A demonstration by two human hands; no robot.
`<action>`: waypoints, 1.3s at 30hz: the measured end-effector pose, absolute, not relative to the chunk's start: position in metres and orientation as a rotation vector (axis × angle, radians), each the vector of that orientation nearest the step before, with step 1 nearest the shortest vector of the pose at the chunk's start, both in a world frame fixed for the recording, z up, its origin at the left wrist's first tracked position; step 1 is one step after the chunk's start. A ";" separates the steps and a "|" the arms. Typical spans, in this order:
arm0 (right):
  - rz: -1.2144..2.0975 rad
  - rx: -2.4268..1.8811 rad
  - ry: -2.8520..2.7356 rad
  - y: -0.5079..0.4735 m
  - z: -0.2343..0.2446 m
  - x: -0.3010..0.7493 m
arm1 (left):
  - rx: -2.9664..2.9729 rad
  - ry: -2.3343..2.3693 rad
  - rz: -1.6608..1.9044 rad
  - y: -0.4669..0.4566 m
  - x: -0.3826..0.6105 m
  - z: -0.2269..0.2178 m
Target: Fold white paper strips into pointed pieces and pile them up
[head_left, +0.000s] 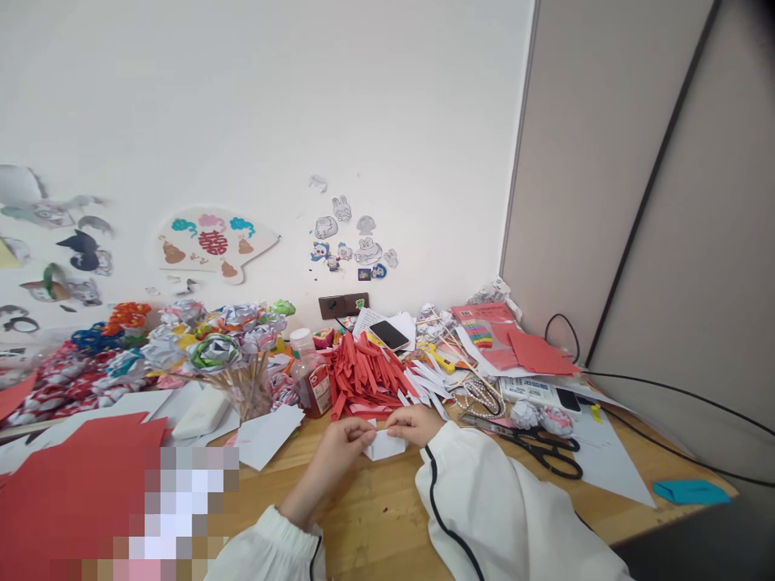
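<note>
Between my hands is a small piece of white paper (387, 446), partly folded, just above the wooden table's front half. My left hand (345, 444) pinches its left edge with thumb and fingers. On the opposite side, my right hand (416, 424) is closed on the upper right edge. Right behind them lies a heap of folded red paper strips (366, 373), with folded white paper strips (427, 385) beside it. My fingers cover parts of the sheet's edges.
Black-handled scissors (545, 452) lie right of my right sleeve. A bottle (312, 379) stands behind my left hand, near paper flowers (218, 351) on sticks. Red sheets (78, 484) cover the left side. A phone (389, 335) rests behind the strips; cables (684, 395) cross at right.
</note>
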State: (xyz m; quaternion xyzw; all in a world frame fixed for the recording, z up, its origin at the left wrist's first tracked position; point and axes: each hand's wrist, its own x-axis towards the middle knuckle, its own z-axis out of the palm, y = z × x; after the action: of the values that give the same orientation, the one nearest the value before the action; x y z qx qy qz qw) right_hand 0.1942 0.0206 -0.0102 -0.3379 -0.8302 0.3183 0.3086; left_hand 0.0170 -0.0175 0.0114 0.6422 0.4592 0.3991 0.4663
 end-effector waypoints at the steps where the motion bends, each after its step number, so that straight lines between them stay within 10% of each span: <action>1: 0.868 -0.900 -2.192 0.022 -0.012 0.195 | 1.592 1.128 0.982 -0.018 0.017 0.012; 39: 1.463 -0.803 -1.697 0.025 -0.014 0.194 | 1.471 1.181 0.907 -0.015 0.019 0.007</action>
State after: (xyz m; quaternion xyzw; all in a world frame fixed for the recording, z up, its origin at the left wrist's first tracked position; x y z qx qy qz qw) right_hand 0.1945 0.0249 -0.0141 -0.3134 -0.6619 0.5705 0.3717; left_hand 0.0189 -0.0149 0.0074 0.6084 0.4883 0.3753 0.5006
